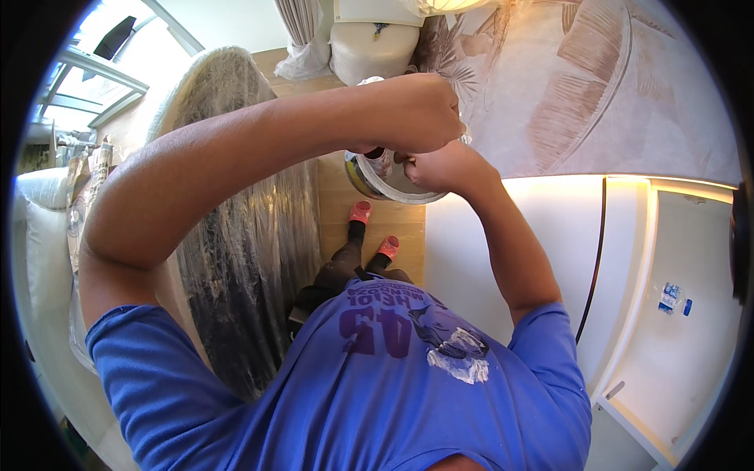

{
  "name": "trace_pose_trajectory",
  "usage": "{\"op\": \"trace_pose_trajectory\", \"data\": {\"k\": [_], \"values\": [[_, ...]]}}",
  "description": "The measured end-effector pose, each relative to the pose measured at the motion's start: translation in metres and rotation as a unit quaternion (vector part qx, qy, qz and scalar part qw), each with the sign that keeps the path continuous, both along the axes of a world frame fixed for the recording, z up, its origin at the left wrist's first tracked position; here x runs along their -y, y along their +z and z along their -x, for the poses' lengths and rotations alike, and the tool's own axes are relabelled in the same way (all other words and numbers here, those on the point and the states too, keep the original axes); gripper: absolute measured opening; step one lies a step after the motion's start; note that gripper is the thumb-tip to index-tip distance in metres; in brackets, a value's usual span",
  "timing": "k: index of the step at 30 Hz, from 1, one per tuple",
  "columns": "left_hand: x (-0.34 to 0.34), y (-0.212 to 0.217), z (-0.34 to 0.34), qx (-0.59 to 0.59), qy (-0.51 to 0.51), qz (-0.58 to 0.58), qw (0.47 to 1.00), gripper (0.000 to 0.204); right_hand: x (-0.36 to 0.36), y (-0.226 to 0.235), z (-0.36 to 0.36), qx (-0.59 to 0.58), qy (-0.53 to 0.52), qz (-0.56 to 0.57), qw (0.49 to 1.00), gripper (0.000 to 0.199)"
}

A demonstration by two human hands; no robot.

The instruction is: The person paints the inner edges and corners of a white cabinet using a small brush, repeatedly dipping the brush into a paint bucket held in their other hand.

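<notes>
In front of my chest, my left hand (430,114) is closed in a fist, its forearm reaching across from the left. Whatever it grips is hidden behind the hand. Just below and touching or nearly touching it, my right hand (444,168) has its fingers curled, and I cannot make out what they hold. Both are over a round bucket (393,193) with a pale rim and a partly coloured side. Its inside is mostly covered by my hands. White smears show beside the left fist and beyond the forearm.
A tall piece wrapped in clear plastic (243,228) stands at my left, with a covered pale seat (43,228) further left. A white cabinet (510,243) is at my right, below a leaf-patterned wall (581,86). A plastic-covered round stool (373,47) stands ahead on the wood floor (334,180).
</notes>
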State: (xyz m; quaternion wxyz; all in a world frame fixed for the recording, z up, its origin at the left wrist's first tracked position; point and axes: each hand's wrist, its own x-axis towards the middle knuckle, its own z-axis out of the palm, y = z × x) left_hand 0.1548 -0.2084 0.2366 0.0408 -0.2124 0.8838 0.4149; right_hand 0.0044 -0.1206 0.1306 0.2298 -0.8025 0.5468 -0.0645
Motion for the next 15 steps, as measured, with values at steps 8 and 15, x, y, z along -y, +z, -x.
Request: {"op": "trace_pose_trajectory", "data": {"k": [8, 15], "values": [[0.013, 0.018, -0.010, 0.038, 0.041, 0.000, 0.998, 0.024, 0.037, 0.016, -0.027, -0.054, 0.004, -0.013, 0.998, 0.021], [0.017, 0.010, -0.007, -0.012, 0.054, -0.072, 0.996, 0.025, 0.038, 0.005, -0.018, -0.030, -0.005, -0.009, 1.000, 0.024]]}}
